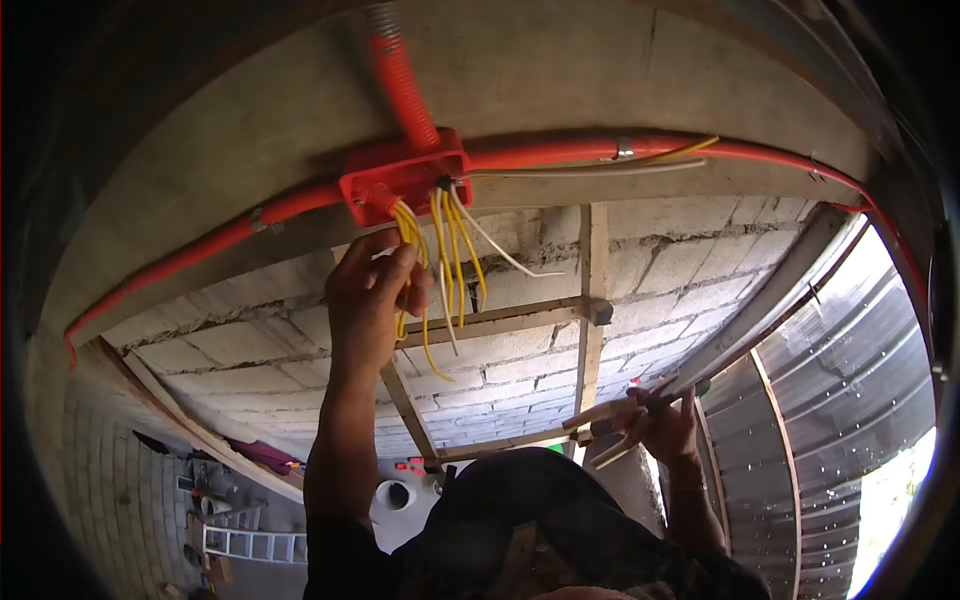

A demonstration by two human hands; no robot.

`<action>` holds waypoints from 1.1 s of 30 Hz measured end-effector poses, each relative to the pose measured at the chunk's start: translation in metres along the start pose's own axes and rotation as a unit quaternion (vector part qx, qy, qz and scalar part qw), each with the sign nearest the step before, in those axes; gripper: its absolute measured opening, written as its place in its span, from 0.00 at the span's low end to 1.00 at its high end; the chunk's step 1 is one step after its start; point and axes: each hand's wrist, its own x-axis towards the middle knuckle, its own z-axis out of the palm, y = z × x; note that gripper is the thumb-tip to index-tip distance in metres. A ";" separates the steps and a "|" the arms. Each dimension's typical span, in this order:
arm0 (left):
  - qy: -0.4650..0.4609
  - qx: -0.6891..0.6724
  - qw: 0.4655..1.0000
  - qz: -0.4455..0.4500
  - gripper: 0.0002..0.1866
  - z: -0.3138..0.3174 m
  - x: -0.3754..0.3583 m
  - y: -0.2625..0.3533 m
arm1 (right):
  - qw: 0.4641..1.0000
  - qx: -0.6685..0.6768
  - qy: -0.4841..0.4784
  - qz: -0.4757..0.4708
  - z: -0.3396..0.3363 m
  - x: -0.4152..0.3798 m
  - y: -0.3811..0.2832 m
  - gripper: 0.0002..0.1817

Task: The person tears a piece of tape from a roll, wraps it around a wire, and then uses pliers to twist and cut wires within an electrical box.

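My left hand (375,285) is raised under the orange junction box (405,170), its fingers closed round some of the yellow wires (408,225) that hang from the box's left part. Beside them more yellow wires (460,250) and a white wire (505,253) dangle loose, apart from the hand. Lower at the right, my right hand (665,425) is closed on a dark tool whose exact kind I cannot make out. Wooden pieces (612,452) show next to that hand.
Orange conduit (545,152) runs left and right from the box along the concrete, and a corrugated one (400,90) rises above it. Wooden beams (592,300) cross before the block wall. Far below stand a ladder (255,545) and a white bucket-like object (396,496).
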 end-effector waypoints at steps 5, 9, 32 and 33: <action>-0.008 0.037 0.999 0.009 0.18 -0.003 -0.009 0.008 | 0.995 0.082 0.032 0.047 -0.028 -0.013 0.020 0.54; 0.004 0.027 1.000 -0.006 0.17 -0.002 -0.011 0.010 | 0.995 0.070 0.006 0.065 -0.008 -0.021 0.019 0.55; 0.040 -0.036 0.999 -0.004 0.30 0.011 -0.008 0.021 | 0.954 -0.239 0.035 0.176 -0.044 0.052 0.074 0.24; 0.042 -0.037 0.998 -0.006 0.30 0.010 -0.008 0.023 | 0.954 -0.241 0.035 0.178 -0.036 0.044 0.074 0.24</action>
